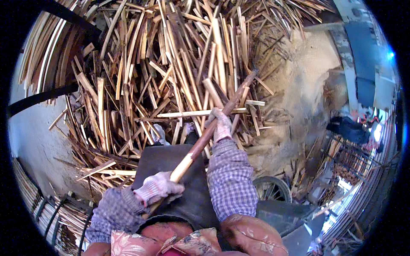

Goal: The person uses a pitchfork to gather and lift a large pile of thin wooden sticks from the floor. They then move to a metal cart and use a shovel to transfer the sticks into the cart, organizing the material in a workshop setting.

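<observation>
A long wooden stick (pixel 199 147) slants across my body from lower left to upper right. Dark bark covers most of it, with a pale bare stretch near my left hand. My left hand (pixel 159 187), in a whitish work glove, is wrapped round its lower part over the dark apron (pixel 164 158). Farther up, my gloved right hand (pixel 221 123) grips the same stick. The far end reaches over a heap of split wood strips (pixel 188 81). A pale strip (pixel 183 114) lies crosswise beside my right hand.
Long strips stand in a bundle (pixel 51 47) at the far left, near dark bars (pixel 45 99). Sawdust-coloured ground (pixel 307 64) stretches along the right. A spoked wheel (pixel 272 190) stands near my right arm. More wood is stacked at the lower left (pixel 70 217).
</observation>
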